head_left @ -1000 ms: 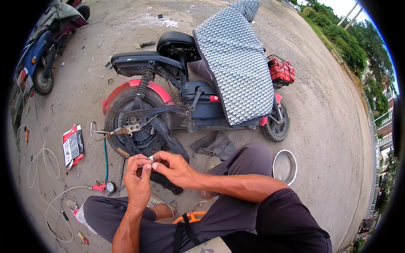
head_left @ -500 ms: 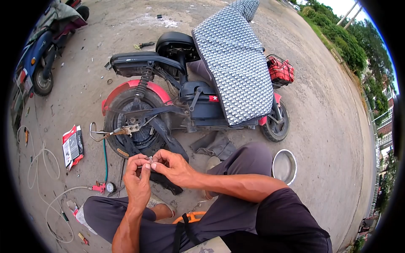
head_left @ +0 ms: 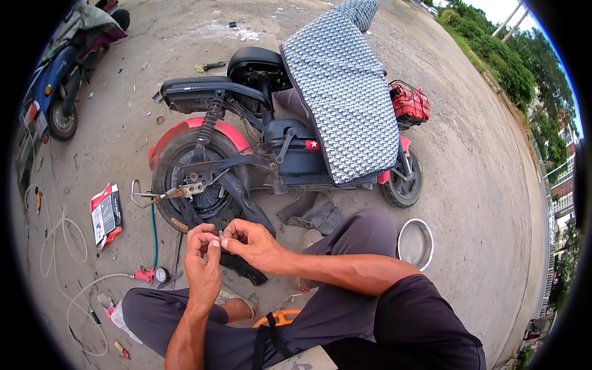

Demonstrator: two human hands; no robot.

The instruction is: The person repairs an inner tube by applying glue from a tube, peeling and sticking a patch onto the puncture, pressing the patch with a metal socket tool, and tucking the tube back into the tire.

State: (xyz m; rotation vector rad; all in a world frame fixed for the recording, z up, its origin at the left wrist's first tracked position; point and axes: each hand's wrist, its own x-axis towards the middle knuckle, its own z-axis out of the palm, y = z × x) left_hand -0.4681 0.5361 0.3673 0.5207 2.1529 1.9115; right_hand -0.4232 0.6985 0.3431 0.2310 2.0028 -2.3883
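Note:
Between the fingertips of both hands is a tiny pale or metallic piece (head_left: 220, 235), too small to name. My left hand (head_left: 202, 259) pinches it from one side, and my right hand (head_left: 254, 248) closes on it from the other, thumbs nearly meeting. Just beyond them is the rear wheel (head_left: 165, 191) of a red and black electric scooter (head_left: 296, 161). A black strip of rubber, perhaps an inner tube (head_left: 248, 208), hangs from that wheel toward my hands. The lower end lies on the ground behind my wrists.
A metal basin (head_left: 416, 245) sits right of my knee. At left are an air hose (head_left: 61, 231), a red inflator with a gauge (head_left: 147, 275) and a red-black package (head_left: 106, 214). A patterned cover (head_left: 345, 92) drapes the scooter; a blue scooter (head_left: 55, 89) stands far left.
Both hands stay in nearly the same place. The fingertips have shifted slightly around the tiny piece; the scooter and the things on the ground look unchanged.

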